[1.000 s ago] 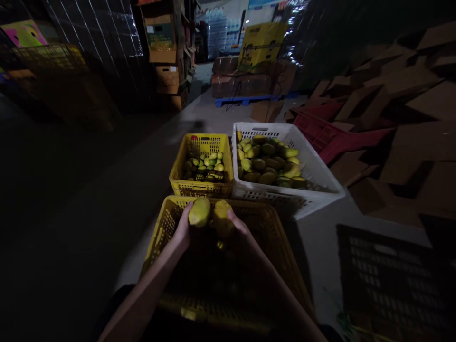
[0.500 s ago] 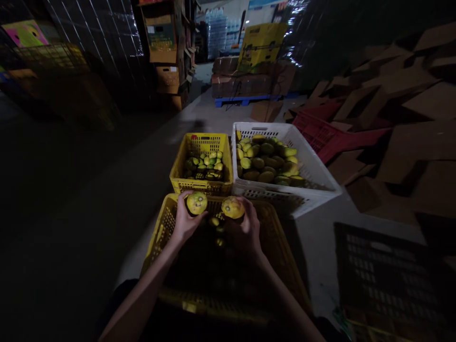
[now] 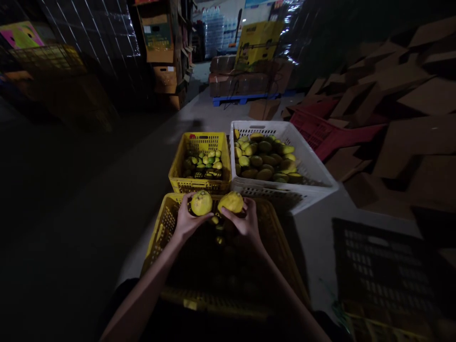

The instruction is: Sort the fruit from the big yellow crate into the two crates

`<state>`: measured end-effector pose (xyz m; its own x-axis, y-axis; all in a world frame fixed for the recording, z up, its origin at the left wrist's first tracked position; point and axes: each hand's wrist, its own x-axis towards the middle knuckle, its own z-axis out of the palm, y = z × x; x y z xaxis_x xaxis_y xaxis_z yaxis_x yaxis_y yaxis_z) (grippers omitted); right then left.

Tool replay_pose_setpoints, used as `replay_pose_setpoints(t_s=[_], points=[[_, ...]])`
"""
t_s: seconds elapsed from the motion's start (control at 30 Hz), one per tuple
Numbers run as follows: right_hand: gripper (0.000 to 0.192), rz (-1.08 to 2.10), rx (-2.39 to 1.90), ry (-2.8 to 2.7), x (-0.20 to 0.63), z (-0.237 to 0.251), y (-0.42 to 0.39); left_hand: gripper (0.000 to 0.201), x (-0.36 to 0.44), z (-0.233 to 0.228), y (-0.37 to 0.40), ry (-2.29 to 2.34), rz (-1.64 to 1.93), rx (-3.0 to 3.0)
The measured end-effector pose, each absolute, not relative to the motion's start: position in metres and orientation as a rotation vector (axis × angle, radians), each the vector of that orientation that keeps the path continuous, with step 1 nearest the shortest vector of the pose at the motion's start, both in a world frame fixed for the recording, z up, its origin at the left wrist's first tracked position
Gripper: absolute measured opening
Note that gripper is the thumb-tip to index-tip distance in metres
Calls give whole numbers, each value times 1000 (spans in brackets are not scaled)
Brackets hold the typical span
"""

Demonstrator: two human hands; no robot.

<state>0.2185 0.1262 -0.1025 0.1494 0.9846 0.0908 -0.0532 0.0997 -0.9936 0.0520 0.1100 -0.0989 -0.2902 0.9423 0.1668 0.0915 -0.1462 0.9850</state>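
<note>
My left hand (image 3: 185, 222) is closed around a yellow-green papaya (image 3: 201, 204), its thumb underneath. A second, yellower papaya (image 3: 231, 202) sits in my right hand (image 3: 249, 222), with the thumb across its near side. The two fruits are held close together, a small gap between them. Both hands are above the far end of a large yellow crate (image 3: 285, 247), whose inside is mostly in shadow; a few greenish fruits show between my wrists. Beyond it stand a smaller yellow crate (image 3: 174, 173) and a white crate (image 3: 318, 178), each with several similar fruits inside.
Flattened cardboard boxes (image 3: 402, 147) are heaped on the right, around a red crate (image 3: 308, 128). A dark crate (image 3: 374, 261) lies at the lower right. Further back, a blue pallet (image 3: 240, 99) carries wrapped goods and a yellow box (image 3: 258, 42). Stacked cartons (image 3: 160, 42) stand left of it.
Both papayas have been turned in my hands and brought slightly closer together. My right thumb now shows across the front of its fruit.
</note>
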Motion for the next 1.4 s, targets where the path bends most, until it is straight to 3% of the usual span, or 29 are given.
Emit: replay_pose_setpoints(t_s=[0.13,0.33,0.43,0.63,0.87,1.03,1.17,1.4], points=[[32,1167,-1101,-1164,229,-114,130,49,58,-96,109,1119,1404,692],[45,1135,-1082,-1354,239,-129,131,28,59,-84,110,975,1354,180],[46,1086,-1140,-1358,235,-127,129,31,58,-77,112,948,1360,60],[51,946,-1256,-1408,229,-129,127,47,54,-77,114,816,1291,-80],[57,944,-1260,-1371,229,-135,129,51,52,-82,118,802,1265,-126],[57,908,-1285,-1437,233,-131,129,40,52,-85,117,831,1250,-92],[47,785,-1265,-1516,233,-135,129,26,52,-89,114,848,1301,-27],[50,1035,-1012,-1371,229,-147,125,19,57,-84,114,866,1365,-31]])
